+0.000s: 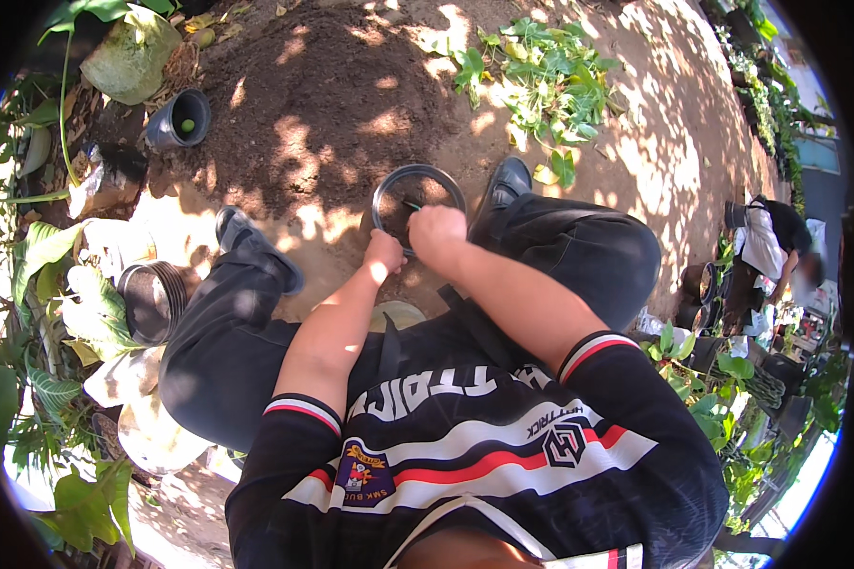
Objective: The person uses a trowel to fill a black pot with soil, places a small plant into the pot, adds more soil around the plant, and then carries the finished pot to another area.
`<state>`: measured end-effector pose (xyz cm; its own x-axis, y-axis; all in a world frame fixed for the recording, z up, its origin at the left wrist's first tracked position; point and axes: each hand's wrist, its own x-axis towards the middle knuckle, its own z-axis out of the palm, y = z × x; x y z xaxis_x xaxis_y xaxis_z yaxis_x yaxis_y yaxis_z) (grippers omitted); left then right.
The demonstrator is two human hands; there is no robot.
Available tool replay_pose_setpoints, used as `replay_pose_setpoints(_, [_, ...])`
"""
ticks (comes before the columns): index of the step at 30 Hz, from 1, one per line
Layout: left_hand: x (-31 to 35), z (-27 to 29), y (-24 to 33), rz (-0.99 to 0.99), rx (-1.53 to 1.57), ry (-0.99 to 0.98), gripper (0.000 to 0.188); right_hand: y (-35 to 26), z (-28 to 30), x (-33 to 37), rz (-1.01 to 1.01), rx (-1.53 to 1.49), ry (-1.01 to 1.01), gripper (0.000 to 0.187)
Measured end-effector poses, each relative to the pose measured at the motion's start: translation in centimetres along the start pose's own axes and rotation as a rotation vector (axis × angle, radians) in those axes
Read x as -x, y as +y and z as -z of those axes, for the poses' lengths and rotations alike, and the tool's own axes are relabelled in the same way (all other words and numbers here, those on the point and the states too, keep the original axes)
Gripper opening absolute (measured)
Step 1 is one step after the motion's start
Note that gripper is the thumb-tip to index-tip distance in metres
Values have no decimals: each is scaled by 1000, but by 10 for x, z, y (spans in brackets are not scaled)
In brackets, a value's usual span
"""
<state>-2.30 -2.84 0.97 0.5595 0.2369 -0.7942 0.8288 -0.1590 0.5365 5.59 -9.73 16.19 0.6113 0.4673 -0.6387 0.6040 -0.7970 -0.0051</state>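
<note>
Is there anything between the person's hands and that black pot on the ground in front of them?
Nothing visible is. The right hand rests on the near rim of the black pot, and the left hand sits just beside that rim. Only bare soil surrounds the pot.

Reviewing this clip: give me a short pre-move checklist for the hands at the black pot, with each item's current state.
1. Both hands at the pot: ok; left hand and right hand sit at the black pot rim.
2. Pot upright on the soil: ok.
3. Grip closed on rim: cannot tell.
4. Pot contents: cannot tell, partly hidden.
5. Spare stacked pots near the left leg: ok.
</note>
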Motion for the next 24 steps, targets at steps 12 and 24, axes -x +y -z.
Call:
replay_pose_setpoints(12, [5,2,4,34,134,-23,22,31,11,-15,-16,17,80,18])
replay_pose_setpoints(24, [10,2,6,49,101,4,22,36,31,-18,-55,-58,-64,17])
